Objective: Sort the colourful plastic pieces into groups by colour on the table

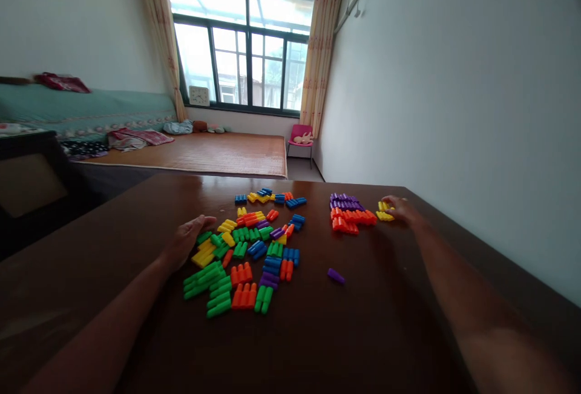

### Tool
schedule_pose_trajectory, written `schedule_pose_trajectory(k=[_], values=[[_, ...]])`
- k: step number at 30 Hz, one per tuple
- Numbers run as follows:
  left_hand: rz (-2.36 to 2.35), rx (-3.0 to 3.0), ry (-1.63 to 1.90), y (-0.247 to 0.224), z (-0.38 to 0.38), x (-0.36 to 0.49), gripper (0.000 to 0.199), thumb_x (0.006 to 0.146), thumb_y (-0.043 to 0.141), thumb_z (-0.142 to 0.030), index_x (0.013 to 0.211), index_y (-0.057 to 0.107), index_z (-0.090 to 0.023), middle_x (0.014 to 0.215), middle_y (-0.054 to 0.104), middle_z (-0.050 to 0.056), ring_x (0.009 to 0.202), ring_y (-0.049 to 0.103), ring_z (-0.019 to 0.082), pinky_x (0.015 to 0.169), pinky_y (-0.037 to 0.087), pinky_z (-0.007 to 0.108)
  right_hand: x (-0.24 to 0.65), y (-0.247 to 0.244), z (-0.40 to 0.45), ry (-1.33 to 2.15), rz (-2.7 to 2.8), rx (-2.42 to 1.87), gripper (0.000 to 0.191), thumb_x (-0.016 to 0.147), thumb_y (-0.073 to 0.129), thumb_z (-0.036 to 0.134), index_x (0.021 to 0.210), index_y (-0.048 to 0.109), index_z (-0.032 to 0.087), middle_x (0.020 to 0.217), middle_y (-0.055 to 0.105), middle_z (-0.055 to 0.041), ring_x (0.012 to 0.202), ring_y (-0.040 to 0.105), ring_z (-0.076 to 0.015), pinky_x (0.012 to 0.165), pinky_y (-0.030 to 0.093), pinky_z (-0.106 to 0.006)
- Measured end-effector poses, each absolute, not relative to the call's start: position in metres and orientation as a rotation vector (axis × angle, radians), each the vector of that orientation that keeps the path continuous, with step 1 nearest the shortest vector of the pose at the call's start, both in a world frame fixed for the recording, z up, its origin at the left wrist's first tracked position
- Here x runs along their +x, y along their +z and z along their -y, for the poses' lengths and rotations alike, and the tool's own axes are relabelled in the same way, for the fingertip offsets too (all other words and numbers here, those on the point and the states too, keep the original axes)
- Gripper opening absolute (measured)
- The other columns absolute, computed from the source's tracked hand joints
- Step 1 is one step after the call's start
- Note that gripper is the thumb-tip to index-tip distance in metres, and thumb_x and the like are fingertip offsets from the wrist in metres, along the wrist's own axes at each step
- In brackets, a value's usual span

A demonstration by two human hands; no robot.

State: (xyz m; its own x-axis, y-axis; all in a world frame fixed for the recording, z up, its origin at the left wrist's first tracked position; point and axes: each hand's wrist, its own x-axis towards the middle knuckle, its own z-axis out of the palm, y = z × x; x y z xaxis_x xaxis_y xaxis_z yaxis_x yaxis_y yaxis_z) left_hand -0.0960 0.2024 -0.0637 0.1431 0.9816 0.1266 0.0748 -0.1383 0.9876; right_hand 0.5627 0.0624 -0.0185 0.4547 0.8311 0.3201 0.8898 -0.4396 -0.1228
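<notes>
On the left side of the table, my left hand (187,238) rests beside a loose spread of bullet-shaped plastic building blocks, its fingers stretched out and holding nothing. Nearest to it are green blocks (209,279) and yellow blocks (204,253). Orange blocks (244,296), blue blocks (272,265) and more green ones lie further in. At the right, my right hand (399,208) has its fingers closed on a yellow block (385,207), with another yellow row just in front. Left of it sit purple blocks (345,203) in rows, with orange rows (351,218) against them.
A single purple block (336,276) lies apart on the brown table (318,339). Behind the table are a bed with a mat (227,152) and a pink chair (300,135). A white wall (431,79) runs along the right.
</notes>
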Motion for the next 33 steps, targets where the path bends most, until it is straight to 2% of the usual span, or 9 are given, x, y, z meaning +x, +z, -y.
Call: schedule_pose_trajectory(k=[4, 12, 17, 20, 23, 27, 30, 33], values=[[-1.13, 1.428, 1.154, -0.062, -0.203, -0.097, 0.059, 0.071, 0.061, -0.067, 0.101, 0.071, -0.016, 0.111, 0.07, 0.011, 0.11, 0.061, 0.031, 0.083, 0.055, 0.037, 0.566, -0.019, -0.065, -0.242, 1.65, -2.657, 0.044, 0.076, 0.062, 0.028, 0.12, 0.061, 0.031, 0.115, 0.062, -0.0106, 0.117, 0.049, -0.0291, 0.09, 0.041, -0.046], [-1.166, 1.41, 1.141, -0.055, -0.197, -0.095, 0.06, 0.069, 0.062, -0.067, 0.101, 0.07, -0.017, 0.114, 0.069, 0.01, 0.114, 0.059, 0.03, 0.087, 0.053, 0.035, 0.574, -0.022, -0.073, -0.12, 1.781, -2.742, 0.047, 0.077, 0.061, 0.025, 0.123, 0.059, 0.034, 0.12, 0.06, -0.0116, 0.122, 0.044, -0.0324, 0.093, 0.035, -0.059], [-1.168, 1.431, 1.141, -0.057, -0.199, -0.095, 0.06, 0.07, 0.061, -0.068, 0.101, 0.07, -0.017, 0.114, 0.069, 0.011, 0.113, 0.059, 0.03, 0.087, 0.052, 0.036, 0.572, -0.017, -0.064, -0.139, 1.636, -2.676, 0.052, 0.07, 0.064, 0.017, 0.12, 0.062, 0.033, 0.126, 0.058, -0.0112, 0.124, 0.043, -0.0352, 0.094, 0.034, -0.064], [-1.155, 1.463, 1.138, -0.056, -0.196, -0.093, 0.06, 0.07, 0.06, -0.068, 0.1, 0.071, -0.017, 0.112, 0.07, 0.011, 0.105, 0.063, 0.029, 0.084, 0.053, 0.036, 0.558, -0.007, -0.068, -0.249, 1.578, -2.551, 0.05, 0.072, 0.059, 0.013, 0.118, 0.063, 0.032, 0.124, 0.061, -0.0092, 0.123, 0.045, -0.0339, 0.095, 0.036, -0.062], [-1.134, 1.504, 1.138, -0.054, -0.19, -0.089, 0.06, 0.07, 0.06, -0.069, 0.096, 0.072, -0.016, 0.105, 0.072, 0.01, 0.097, 0.066, 0.028, 0.083, 0.053, 0.037, 0.516, 0.005, -0.084, -0.339, 1.644, -2.315, 0.043, 0.076, 0.053, 0.016, 0.117, 0.065, 0.026, 0.119, 0.064, -0.0095, 0.117, 0.051, -0.0307, 0.098, 0.04, -0.051], [-1.103, 1.583, 1.152, -0.051, -0.186, -0.085, 0.059, 0.071, 0.058, -0.069, 0.091, 0.073, -0.015, 0.098, 0.073, 0.01, 0.095, 0.066, 0.028, 0.084, 0.051, 0.038, 0.419, 0.012, -0.115, -0.229, 1.976, -1.891, 0.037, 0.084, 0.048, 0.022, 0.117, 0.064, 0.022, 0.116, 0.066, -0.0077, 0.112, 0.054, -0.0252, 0.1, 0.041, -0.04], [-1.085, 1.636, 1.147, -0.054, -0.186, -0.085, 0.058, 0.073, 0.055, -0.068, 0.091, 0.073, -0.015, 0.095, 0.073, 0.01, 0.09, 0.066, 0.027, 0.081, 0.051, 0.037, 0.346, 0.006, -0.143, -0.101, 2.253, -1.683, 0.036, 0.086, 0.048, 0.023, 0.119, 0.062, 0.025, 0.122, 0.063, -0.0045, 0.114, 0.053, -0.0232, 0.101, 0.04, -0.037], [-1.079, 1.68, 1.15, -0.058, -0.188, -0.087, 0.058, 0.077, 0.051, -0.067, 0.092, 0.072, -0.015, 0.093, 0.073, 0.009, 0.088, 0.066, 0.026, 0.08, 0.051, 0.036, 0.298, -0.006, -0.176, -0.047, 2.344, -1.703, 0.038, 0.085, 0.051, 0.022, 0.122, 0.061, 0.023, 0.127, 0.061, -0.0061, 0.118, 0.051, -0.0242, 0.103, 0.038, -0.037]])
